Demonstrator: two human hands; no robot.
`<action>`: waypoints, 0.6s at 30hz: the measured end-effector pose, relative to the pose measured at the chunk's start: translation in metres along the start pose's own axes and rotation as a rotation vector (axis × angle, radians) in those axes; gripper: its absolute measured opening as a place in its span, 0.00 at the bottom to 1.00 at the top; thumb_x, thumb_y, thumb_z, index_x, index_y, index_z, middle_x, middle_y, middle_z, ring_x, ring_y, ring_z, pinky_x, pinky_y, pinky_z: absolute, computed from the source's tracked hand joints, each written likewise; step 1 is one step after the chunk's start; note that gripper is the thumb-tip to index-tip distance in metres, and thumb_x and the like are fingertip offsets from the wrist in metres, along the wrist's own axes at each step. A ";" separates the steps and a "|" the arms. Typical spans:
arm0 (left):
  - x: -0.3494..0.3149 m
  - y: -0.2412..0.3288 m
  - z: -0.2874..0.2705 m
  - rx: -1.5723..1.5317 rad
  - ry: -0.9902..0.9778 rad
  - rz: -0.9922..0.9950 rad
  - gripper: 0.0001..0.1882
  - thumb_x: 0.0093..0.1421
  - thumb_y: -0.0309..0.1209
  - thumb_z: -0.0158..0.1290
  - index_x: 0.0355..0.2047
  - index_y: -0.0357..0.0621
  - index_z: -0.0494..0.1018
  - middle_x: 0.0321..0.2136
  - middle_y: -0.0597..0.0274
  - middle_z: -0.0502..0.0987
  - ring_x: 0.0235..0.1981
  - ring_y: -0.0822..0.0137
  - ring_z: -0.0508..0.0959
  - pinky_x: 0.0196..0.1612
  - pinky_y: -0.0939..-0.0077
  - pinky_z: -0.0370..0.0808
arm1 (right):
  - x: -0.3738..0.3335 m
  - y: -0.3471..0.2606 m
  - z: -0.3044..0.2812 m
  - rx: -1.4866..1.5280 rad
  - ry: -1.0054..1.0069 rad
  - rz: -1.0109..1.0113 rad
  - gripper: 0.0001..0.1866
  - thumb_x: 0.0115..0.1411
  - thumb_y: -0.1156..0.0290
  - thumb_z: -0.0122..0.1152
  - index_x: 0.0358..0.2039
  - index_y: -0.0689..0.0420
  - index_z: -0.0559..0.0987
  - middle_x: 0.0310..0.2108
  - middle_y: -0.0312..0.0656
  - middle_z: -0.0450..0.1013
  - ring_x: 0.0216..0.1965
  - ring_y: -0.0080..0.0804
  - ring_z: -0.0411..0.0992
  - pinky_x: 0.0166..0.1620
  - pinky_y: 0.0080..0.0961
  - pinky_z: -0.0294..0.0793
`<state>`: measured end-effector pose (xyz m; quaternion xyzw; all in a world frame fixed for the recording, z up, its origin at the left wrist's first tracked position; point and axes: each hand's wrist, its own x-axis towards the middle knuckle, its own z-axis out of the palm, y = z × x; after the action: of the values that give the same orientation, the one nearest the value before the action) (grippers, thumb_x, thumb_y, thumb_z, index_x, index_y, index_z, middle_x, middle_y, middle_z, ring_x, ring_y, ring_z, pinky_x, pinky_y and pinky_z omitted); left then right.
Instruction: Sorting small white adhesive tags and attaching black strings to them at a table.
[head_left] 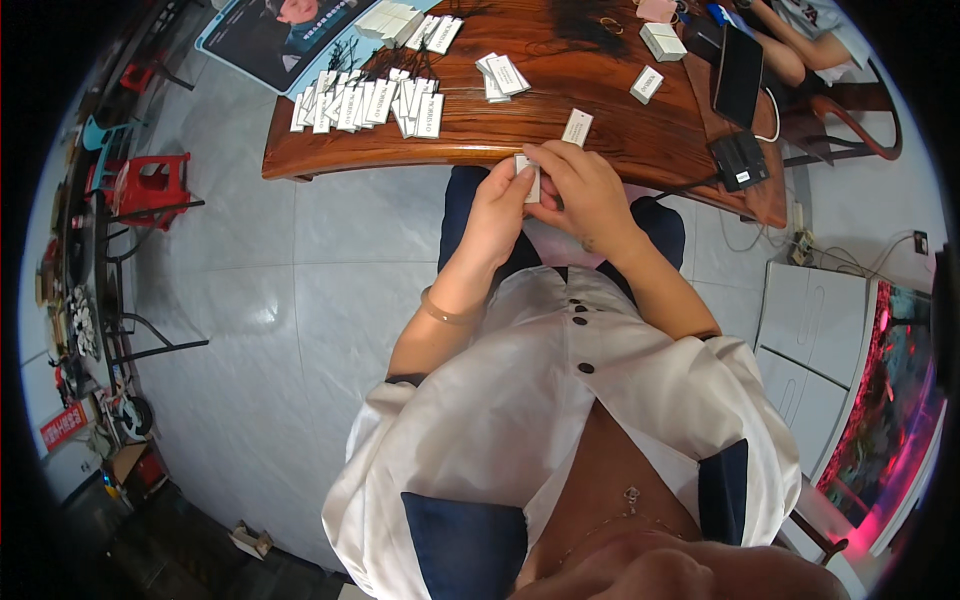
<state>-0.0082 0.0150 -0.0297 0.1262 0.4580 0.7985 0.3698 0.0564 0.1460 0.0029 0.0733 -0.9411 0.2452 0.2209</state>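
Note:
My left hand (497, 205) and my right hand (582, 190) meet just below the near edge of the wooden table (620, 140). Between their fingertips they pinch a small white paper tag (530, 178). Another white tag (577, 127) lies on the table right above my hands. A long row of white tags with black strings (368, 103) is spread along the table's left part. A small stack of tags (503, 76) sits further back.
Small white boxes (661, 41) and a dark tablet (739, 72) lie at the table's right, beside a black charger block (738, 160) with a cable. Another person's arm (790, 50) rests at the far right. Red stools (150, 185) stand at left, a white cabinet (815, 340) at right.

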 end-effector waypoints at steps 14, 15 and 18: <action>-0.006 0.009 -0.003 0.073 0.095 -0.058 0.08 0.67 0.30 0.40 0.39 0.39 0.67 0.25 0.66 0.69 0.23 0.76 0.66 0.29 0.82 0.64 | 0.084 0.125 -0.047 -0.308 0.168 0.133 0.07 0.55 0.67 0.60 0.33 0.53 0.80 0.34 0.41 0.75 0.36 0.43 0.74 0.37 0.35 0.73; -0.006 0.009 -0.005 0.078 0.091 -0.046 0.08 0.67 0.30 0.41 0.39 0.39 0.67 0.25 0.66 0.69 0.23 0.75 0.67 0.29 0.81 0.66 | 0.090 0.132 -0.045 -0.421 0.130 0.160 0.07 0.55 0.67 0.59 0.33 0.52 0.80 0.33 0.40 0.75 0.36 0.43 0.74 0.38 0.36 0.74; -0.004 0.008 -0.010 0.082 0.096 -0.029 0.07 0.66 0.30 0.42 0.38 0.40 0.67 0.24 0.66 0.69 0.23 0.75 0.67 0.29 0.80 0.67 | 0.105 0.151 -0.032 -0.550 0.022 0.174 0.08 0.56 0.66 0.59 0.35 0.52 0.80 0.34 0.39 0.75 0.36 0.42 0.74 0.38 0.36 0.73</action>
<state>-0.0144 0.0030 -0.0282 0.0962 0.5094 0.7788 0.3532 -0.0622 0.2905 0.0108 -0.0732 -0.9726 -0.0001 0.2208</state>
